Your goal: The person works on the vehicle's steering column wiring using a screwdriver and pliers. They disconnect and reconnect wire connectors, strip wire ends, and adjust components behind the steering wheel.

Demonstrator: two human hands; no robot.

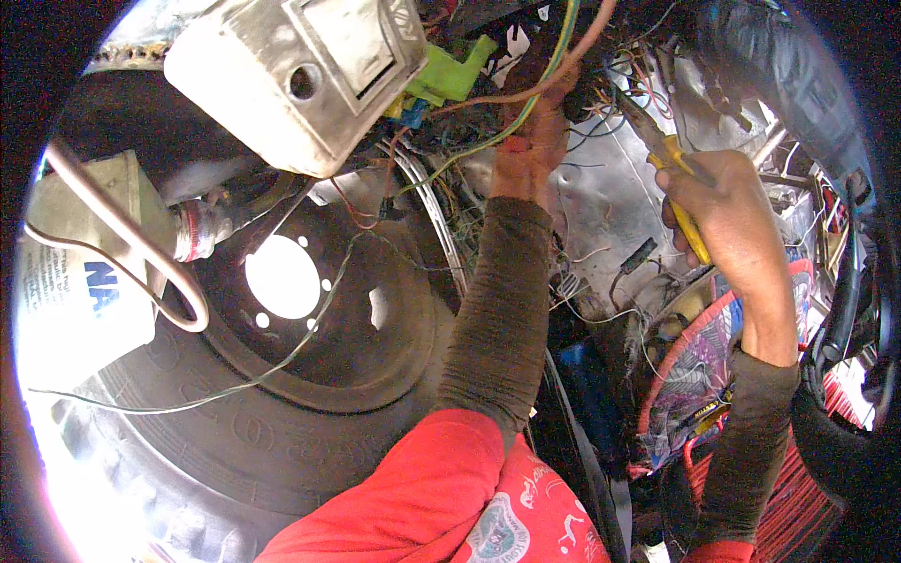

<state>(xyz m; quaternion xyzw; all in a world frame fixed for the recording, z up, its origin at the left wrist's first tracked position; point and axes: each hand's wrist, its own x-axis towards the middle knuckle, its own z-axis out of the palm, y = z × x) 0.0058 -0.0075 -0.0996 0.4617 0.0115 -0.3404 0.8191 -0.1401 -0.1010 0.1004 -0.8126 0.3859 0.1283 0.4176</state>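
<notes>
My right hand [727,202] is wrapped round the handles of yellow-handled pliers [673,155]. Their dark metal jaws point up and left into a bunch of thin wires [610,108]. My left hand [542,108] reaches up among the same wiring, left of the jaws. Its fingers are lost in shadow and clutter, so what they touch or hold does not show. An orange-brown cable [502,99] and a yellow-green wire [488,143] run across this hand.
A wheel with a tyre [225,413] fills the lower left. Above it hangs a dirty white plastic housing [282,84], near a green plastic piece [455,70]. A white container [89,272] sits far left. Beneath my right arm are a patterned bag [690,385] and red cords [798,497].
</notes>
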